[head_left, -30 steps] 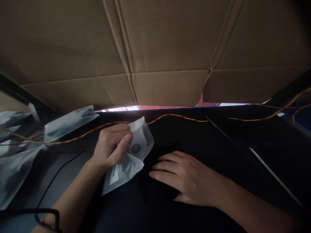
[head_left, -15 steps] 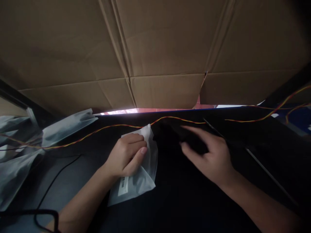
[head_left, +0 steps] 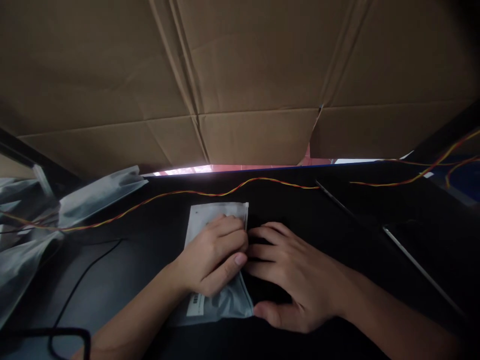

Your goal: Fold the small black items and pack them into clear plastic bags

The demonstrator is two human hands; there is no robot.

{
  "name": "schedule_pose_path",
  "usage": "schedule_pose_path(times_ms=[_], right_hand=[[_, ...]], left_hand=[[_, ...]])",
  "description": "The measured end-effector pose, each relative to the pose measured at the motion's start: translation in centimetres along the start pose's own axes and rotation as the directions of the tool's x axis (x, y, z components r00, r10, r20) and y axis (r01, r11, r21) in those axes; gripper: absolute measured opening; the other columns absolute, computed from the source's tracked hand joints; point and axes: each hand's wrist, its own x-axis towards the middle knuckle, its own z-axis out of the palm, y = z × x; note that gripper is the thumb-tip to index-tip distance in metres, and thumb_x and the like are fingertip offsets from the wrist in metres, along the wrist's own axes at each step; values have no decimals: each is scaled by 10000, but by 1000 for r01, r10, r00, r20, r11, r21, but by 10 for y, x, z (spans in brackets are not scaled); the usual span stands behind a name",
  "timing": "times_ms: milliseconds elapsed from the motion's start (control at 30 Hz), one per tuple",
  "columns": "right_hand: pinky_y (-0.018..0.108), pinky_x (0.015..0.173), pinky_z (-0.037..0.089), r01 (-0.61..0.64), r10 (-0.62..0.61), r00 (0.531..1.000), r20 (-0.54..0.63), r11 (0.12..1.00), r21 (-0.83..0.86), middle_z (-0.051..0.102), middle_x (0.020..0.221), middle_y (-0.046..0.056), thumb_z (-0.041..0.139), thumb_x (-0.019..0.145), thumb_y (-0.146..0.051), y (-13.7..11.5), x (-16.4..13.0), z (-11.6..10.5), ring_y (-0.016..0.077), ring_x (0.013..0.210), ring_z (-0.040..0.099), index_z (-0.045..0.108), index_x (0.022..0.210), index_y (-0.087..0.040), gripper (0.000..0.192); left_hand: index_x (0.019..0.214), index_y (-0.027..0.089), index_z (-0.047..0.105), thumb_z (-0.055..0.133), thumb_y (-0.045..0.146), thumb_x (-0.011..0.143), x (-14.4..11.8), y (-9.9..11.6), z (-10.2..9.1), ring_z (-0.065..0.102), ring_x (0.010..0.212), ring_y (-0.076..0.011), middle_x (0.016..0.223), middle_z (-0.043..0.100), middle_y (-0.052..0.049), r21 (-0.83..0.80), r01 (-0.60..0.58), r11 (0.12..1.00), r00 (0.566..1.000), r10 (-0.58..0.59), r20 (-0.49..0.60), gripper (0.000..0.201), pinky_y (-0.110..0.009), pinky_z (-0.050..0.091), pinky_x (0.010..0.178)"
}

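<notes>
A frosted plastic zip bag (head_left: 204, 216) lies on the black surface in front of me, with a white barcode label (head_left: 195, 306) near its lower left. My left hand (head_left: 215, 255) is closed over the middle of the bag, fingers curled and thumb pressed along its right side. What lies under those fingers is hidden. Beside the bag's right edge, my right hand (head_left: 300, 277) rests with fingers stretched out and thumb apart. Its fingertips meet the left hand's fingers, and its thumb tip is at the bag's lower right corner.
A twisted red and yellow wire (head_left: 258, 179) runs across the back of the black surface (head_left: 300, 345). More frosted bags (head_left: 99, 196) lie at left, near a thin black cable (head_left: 80, 280). Cardboard (head_left: 258, 60) hangs behind. Thin metal strips (head_left: 422, 270) lie at right.
My right hand has moved left and down to the bag's edge. The bag now lies flatter and straighter, and my left hand has shifted slightly right with it.
</notes>
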Motion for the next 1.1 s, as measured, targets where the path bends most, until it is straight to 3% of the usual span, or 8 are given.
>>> schedule_pose_path(times_ms=[200,333,467,533,600,800,967,1100], right_hand=[[455,1281,370,49,-49,999,-5,999,16,797,1175,94,612,1021,-310,-4,3,10,266,1214,657,757,1178,-155,264],[478,1278,374,73,-73,997,20,997,-13,808,1090,85,604,1040,-338,-4,4,11,276,1188,676,761,1099,-163,243],[534,1208,441,-20,16,993,-117,999,-27,777,1334,107,594,1069,-335,4,3,-1,302,1373,602,746,1303,-184,317],[554,1170,479,-132,119,976,-182,989,-61,738,1436,117,607,1070,-313,11,1,-4,314,1414,583,726,1387,-205,355],[577,1173,485,-189,176,973,-147,979,-79,711,1489,127,644,1066,-351,18,-1,-5,331,1447,569,714,1429,-214,394],[579,1288,382,-65,67,996,59,997,-45,683,1528,104,645,1076,-440,13,-2,6,348,1569,444,702,1422,-199,425],[564,1323,362,-116,115,993,-18,990,-85,745,1411,117,559,1112,-310,1,2,26,333,1517,524,758,1296,-168,306],[587,1343,326,-237,229,970,-80,966,-106,713,1474,126,534,1091,-221,-1,7,33,329,1586,445,733,1344,-177,325]], left_hand=[[850,229,495,271,415,1155,-1,2,5,511,755,-229,793,563,-33,2,-17,1000,1000,17,-22,422,-414,386,745],[988,210,571,291,497,1150,-2,0,0,538,807,-241,896,620,-55,62,44,997,999,-44,13,433,-422,401,784],[1414,194,535,364,523,1151,-8,-10,-15,609,1179,-305,1295,664,-131,138,227,964,974,-226,-21,455,-462,469,1008],[1547,209,465,410,550,1145,-13,-16,-19,556,1378,-337,1495,606,-154,180,284,942,956,-292,20,530,-503,453,1131],[1660,223,370,438,604,1133,-18,-21,-19,477,1514,-369,1643,517,-170,203,291,935,943,-316,104,654,-573,399,1238],[1772,280,153,473,699,1093,-25,-28,-8,272,1682,-390,1802,327,-161,159,217,963,942,-249,225,860,-690,224,1358],[1778,305,88,464,730,1079,-23,-23,-2,225,1697,-388,1814,299,-154,146,181,973,958,-208,200,900,-697,248,1353],[1780,306,33,417,740,1082,-16,-12,9,157,1710,-396,1835,229,-152,136,188,973,962,-211,174,907,-729,190,1356]])
